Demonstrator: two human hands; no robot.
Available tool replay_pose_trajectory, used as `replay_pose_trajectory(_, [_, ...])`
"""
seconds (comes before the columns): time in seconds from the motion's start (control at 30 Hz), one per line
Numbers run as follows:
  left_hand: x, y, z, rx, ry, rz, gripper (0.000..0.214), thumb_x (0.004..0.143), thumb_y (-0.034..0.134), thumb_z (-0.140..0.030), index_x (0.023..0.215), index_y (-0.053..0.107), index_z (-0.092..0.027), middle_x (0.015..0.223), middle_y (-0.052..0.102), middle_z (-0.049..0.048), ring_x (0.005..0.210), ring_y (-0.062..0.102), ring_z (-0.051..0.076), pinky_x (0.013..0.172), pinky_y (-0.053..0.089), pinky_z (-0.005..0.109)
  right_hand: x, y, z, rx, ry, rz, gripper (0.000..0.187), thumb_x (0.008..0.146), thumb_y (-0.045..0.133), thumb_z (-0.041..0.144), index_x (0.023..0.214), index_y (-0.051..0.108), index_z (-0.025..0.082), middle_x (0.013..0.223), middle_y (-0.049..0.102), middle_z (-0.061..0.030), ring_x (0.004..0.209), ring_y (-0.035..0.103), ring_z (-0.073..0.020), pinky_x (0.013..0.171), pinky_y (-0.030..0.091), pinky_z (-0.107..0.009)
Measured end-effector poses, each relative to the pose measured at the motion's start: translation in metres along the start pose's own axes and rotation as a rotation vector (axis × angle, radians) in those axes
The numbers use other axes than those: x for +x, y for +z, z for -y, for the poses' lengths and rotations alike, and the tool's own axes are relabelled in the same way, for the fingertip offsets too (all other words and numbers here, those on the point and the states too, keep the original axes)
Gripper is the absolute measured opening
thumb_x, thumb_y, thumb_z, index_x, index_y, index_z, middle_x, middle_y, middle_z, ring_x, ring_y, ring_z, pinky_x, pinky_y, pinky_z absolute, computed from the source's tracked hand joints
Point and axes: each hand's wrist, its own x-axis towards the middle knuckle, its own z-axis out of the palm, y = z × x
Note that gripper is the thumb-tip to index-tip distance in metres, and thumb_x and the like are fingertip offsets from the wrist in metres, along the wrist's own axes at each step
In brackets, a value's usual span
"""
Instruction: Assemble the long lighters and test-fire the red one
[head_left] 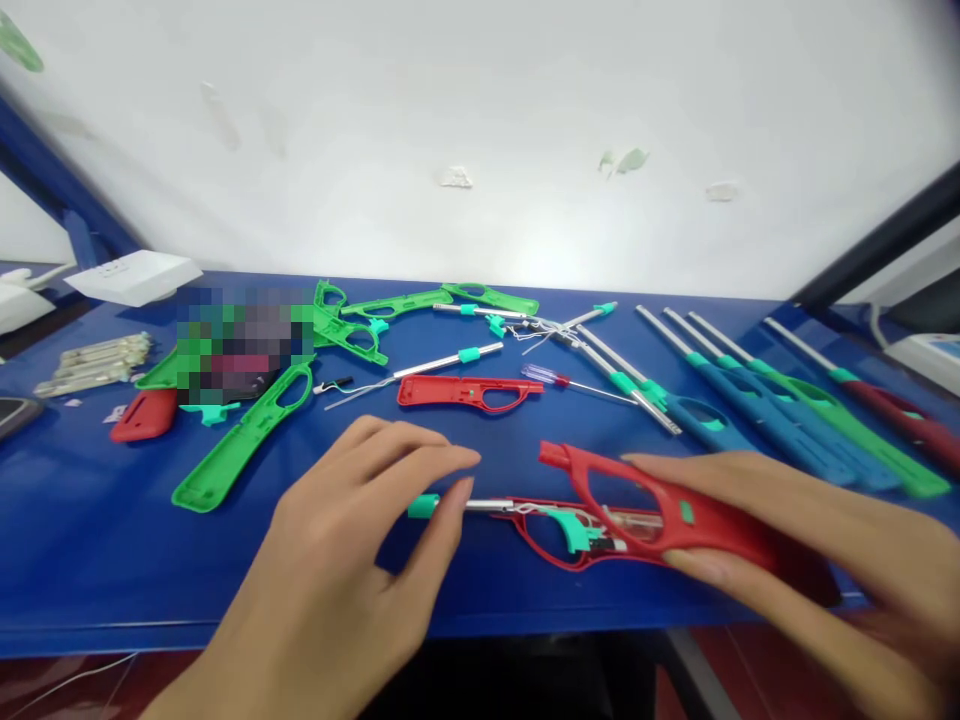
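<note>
My right hand point(810, 560) grips a red plastic lighter half-shell point(660, 505) and holds it tilted over the open lower red half point(559, 535), which lies on the blue table point(90, 570) with a teal trigger and a metal tube inside. My left hand point(352, 560) rests beside it, fingers stretched out, and its thumb tip touches the metal tube point(480, 505) near the tube's teal end cap point(424, 506).
Green shells point(240, 440), another red shell point(465, 392), loose metal tubes with teal collars point(442, 365) and a small screwdriver point(555, 378) lie across the middle. Assembled blue, green and red lighters point(780, 420) line the right. A white box point(135, 275) stands back left.
</note>
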Motion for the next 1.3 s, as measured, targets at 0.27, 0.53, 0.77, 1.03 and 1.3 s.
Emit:
replay_pose_trajectory(0.27, [-0.009, 0.008, 0.028, -0.099, 0.022, 0.313, 0.021, 0.115, 0.075, -0.022, 0.131, 0.078, -0.036, 0.132, 0.077, -0.0017, 0.121, 0.072, 0.022, 0.108, 0.059, 0.039, -0.007, 0.018, -0.015, -0.052, -0.114, 0.1, 0.049, 0.115, 0.07, 0.047, 0.164, 0.07, 0.048, 0.147, 0.086, 0.0011, 0.121, 0.088, -0.0325, 0.102, 0.077, -0.044])
replay_pose_trajectory(0.53, [-0.008, 0.012, 0.026, -0.145, 0.079, 0.317, 0.024, 0.119, 0.066, -0.013, 0.125, 0.078, -0.032, 0.121, 0.075, -0.003, 0.106, 0.071, 0.014, 0.092, 0.055, 0.027, -0.016, 0.04, -0.011, 0.059, -0.084, 0.042, 0.038, 0.113, 0.075, 0.049, 0.15, 0.078, 0.049, 0.135, 0.089, 0.0045, 0.113, 0.09, -0.0235, 0.097, 0.076, -0.031])
replay_pose_trajectory(0.77, [-0.012, 0.01, 0.029, -0.102, 0.121, 0.363, 0.044, 0.113, 0.058, 0.002, 0.135, 0.074, -0.033, 0.128, 0.072, 0.0001, 0.112, 0.072, 0.014, 0.095, 0.056, 0.026, -0.012, 0.047, -0.004, 0.109, -0.069, -0.035, 0.032, 0.11, 0.08, 0.048, 0.142, 0.083, 0.045, 0.126, 0.092, 0.0035, 0.104, 0.09, -0.0235, 0.09, 0.076, -0.031])
replay_pose_trajectory(1.03, [-0.007, 0.01, 0.026, -0.065, 0.187, 0.346, 0.035, 0.11, 0.057, 0.006, 0.12, 0.07, -0.025, 0.122, 0.073, 0.001, 0.104, 0.069, 0.016, 0.085, 0.056, 0.029, -0.016, 0.047, -0.008, 0.125, -0.031, -0.012, 0.035, 0.109, 0.081, 0.048, 0.144, 0.083, 0.047, 0.128, 0.091, 0.0037, 0.106, 0.089, -0.0241, 0.094, 0.075, -0.034])
replay_pose_trajectory(1.3, [-0.004, 0.01, 0.024, -0.061, 0.209, 0.344, 0.032, 0.112, 0.057, 0.003, 0.117, 0.075, -0.022, 0.12, 0.075, 0.0027, 0.101, 0.069, 0.017, 0.084, 0.057, 0.031, -0.016, 0.047, -0.007, 0.14, 0.001, -0.001, 0.034, 0.109, 0.08, 0.052, 0.143, 0.083, 0.05, 0.126, 0.091, 0.0047, 0.104, 0.09, -0.0265, 0.092, 0.077, -0.036])
